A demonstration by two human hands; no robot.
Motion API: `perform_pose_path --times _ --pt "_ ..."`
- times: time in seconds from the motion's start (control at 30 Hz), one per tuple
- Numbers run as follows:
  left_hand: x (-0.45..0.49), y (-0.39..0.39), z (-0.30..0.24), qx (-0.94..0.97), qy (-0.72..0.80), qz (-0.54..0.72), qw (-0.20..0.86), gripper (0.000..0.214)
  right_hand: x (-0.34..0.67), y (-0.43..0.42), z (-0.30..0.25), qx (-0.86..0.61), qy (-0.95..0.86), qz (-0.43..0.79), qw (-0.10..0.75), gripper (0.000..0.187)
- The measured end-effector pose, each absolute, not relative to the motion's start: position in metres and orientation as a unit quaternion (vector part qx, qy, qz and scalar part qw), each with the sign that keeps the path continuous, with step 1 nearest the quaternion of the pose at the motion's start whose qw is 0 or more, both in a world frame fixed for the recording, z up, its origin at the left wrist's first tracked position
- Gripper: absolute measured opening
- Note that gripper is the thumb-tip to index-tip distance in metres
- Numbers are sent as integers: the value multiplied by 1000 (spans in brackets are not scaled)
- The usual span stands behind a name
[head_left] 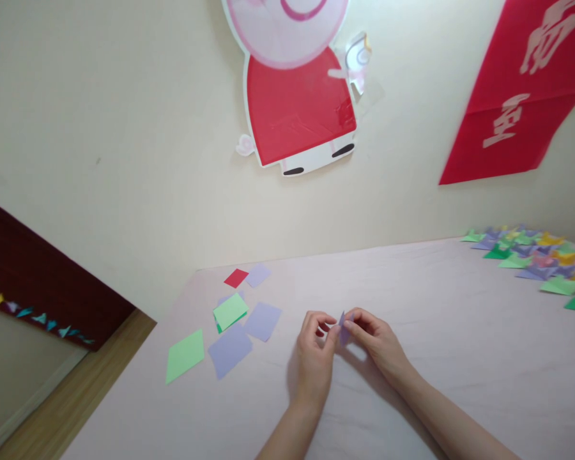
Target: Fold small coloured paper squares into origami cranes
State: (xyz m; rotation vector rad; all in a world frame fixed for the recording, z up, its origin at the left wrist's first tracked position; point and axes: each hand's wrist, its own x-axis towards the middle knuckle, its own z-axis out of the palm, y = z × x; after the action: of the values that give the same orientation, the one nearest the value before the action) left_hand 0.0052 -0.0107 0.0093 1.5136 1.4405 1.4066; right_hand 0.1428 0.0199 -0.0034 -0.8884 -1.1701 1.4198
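Note:
A small folded piece of lilac paper (344, 329) is pinched between both my hands just above the pale pink table (412, 396). My left hand (314, 358) grips its left side with curled fingers. My right hand (376, 342) grips its right side, fingertips pressed on the paper. Most of the paper is hidden by my fingers.
Loose paper squares lie to the left: light green (185, 355), lilac (230, 350), another lilac (262, 321), a green stack (230, 312) and a red one (236, 278). A heap of folded coloured paper pieces (546, 259) fills the far right corner. The table's left edge drops to a wooden floor (71, 396).

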Motion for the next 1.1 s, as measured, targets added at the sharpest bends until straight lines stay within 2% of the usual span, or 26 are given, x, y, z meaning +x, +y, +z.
perform_pose_path --times 0.27,0.77,1.1 --pt "7 -11 12 584 528 528 318 4 143 21 -4 -398 -486 576 523 34" --pt "6 -11 15 583 526 520 336 12 146 23 -13 -378 -552 526 525 24" --pt "8 -10 15 550 557 520 343 16 146 16 -8 -374 -675 356 527 13"
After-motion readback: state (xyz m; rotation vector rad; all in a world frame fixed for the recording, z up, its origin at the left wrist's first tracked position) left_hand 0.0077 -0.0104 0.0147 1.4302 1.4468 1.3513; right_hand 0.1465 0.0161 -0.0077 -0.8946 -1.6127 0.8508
